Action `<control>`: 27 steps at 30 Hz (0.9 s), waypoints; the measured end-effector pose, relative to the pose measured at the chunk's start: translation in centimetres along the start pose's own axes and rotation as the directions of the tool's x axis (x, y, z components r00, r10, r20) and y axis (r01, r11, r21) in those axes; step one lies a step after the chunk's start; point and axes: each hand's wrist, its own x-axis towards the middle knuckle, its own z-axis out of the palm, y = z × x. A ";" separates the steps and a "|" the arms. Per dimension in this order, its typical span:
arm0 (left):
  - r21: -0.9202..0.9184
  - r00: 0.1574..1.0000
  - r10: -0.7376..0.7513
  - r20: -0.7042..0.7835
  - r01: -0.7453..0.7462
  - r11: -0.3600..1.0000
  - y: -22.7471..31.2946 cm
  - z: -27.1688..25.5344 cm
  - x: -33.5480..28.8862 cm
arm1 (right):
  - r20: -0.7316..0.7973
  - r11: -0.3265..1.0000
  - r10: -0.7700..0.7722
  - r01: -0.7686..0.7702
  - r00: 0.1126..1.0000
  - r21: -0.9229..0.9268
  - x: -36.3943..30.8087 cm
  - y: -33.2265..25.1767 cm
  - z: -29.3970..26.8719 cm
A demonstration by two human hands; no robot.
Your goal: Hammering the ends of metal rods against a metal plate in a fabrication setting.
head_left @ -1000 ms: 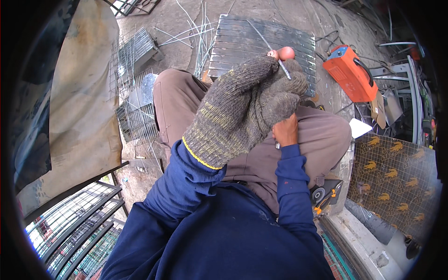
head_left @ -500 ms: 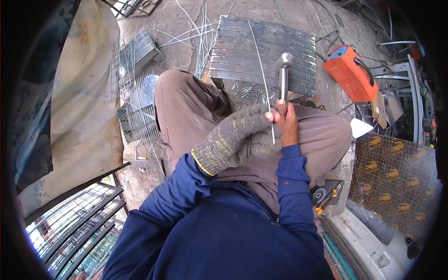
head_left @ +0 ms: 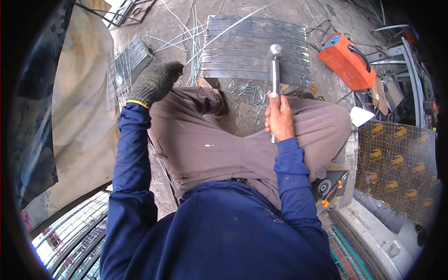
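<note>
My left hand (head_left: pixel 156 83), in a grey knitted glove with a yellow cuff, is closed above my left knee. From its fingers a thin metal rod (head_left: pixel 226 31) slants up and to the right, across the slatted metal platform (head_left: pixel 256 55). My bare right hand (head_left: pixel 279 117) is wrapped round the handle of a metal hammer (head_left: pixel 275 74) and holds it upright over my right thigh. The hammer's rounded head stands in front of the slats. Short cut rod pieces (head_left: pixel 252 89) lie scattered on the ground between my legs and the platform.
Long thin rods (head_left: pixel 192 46) lie left of the platform, near a grey metal block (head_left: pixel 137 51). An orange machine (head_left: pixel 347 63) with a black handle and cables stands at the right. Nearer are a patterned board (head_left: pixel 396 163) and a dark box with orange-handled pliers (head_left: pixel 332 190).
My left hand has moved away from the right hand, left and forward, carrying the rod with it. The rod now slants further right. My right hand still holds the hammer upright.
</note>
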 end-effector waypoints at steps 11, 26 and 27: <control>0.098 0.989 -0.068 0.130 0.055 0.994 -11.7 3.2 -1.5 | 0.006 0.985 0.022 -0.022 1.000 0.172 -0.7 -0.1 -0.2; -0.002 0.992 -0.013 0.122 0.014 1.000 -11.9 3.4 -1.4 | -0.190 0.946 -0.033 0.092 0.981 0.309 -1.9 0.2 -1.8; 0.000 0.993 -0.014 0.120 0.014 1.000 -12.0 3.6 -1.3 | -0.179 0.944 -0.012 0.071 0.984 0.322 -1.7 0.6 -1.9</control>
